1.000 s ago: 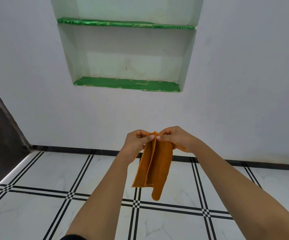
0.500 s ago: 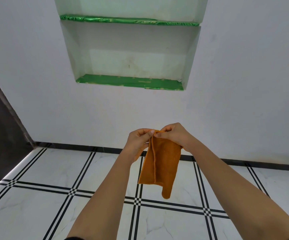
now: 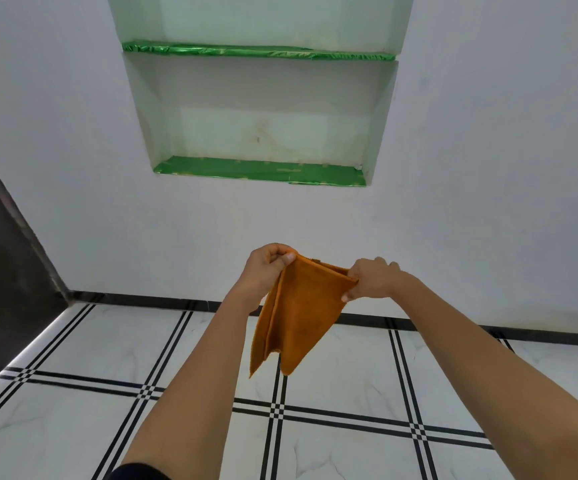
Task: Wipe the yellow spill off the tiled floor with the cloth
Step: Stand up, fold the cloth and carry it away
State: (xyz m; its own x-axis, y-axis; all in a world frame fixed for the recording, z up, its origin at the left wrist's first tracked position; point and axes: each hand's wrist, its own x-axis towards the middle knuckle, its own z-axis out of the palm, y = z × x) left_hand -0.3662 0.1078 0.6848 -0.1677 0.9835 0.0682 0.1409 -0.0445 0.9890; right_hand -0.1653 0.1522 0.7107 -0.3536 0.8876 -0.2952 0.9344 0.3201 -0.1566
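An orange cloth [image 3: 298,313] hangs folded in the air in front of me, well above the white tiled floor [image 3: 332,368]. My left hand [image 3: 266,271] pinches its upper left corner. My right hand [image 3: 372,280] grips the upper right corner, a little lower than the left. The top edge is stretched between both hands and the lower corners dangle in points. No yellow spill shows on the part of the floor that I see.
A white wall with a recessed niche [image 3: 259,109] and green-lined shelves [image 3: 258,171] faces me. A black skirting strip [image 3: 142,299] runs along its base. A dark wall [image 3: 3,265] stands at the left. Black double lines cross the floor tiles.
My hands have moved apart, the right one sliding to the right, and the cloth's top edge has spread out wide between them. The view has tilted slightly downward.
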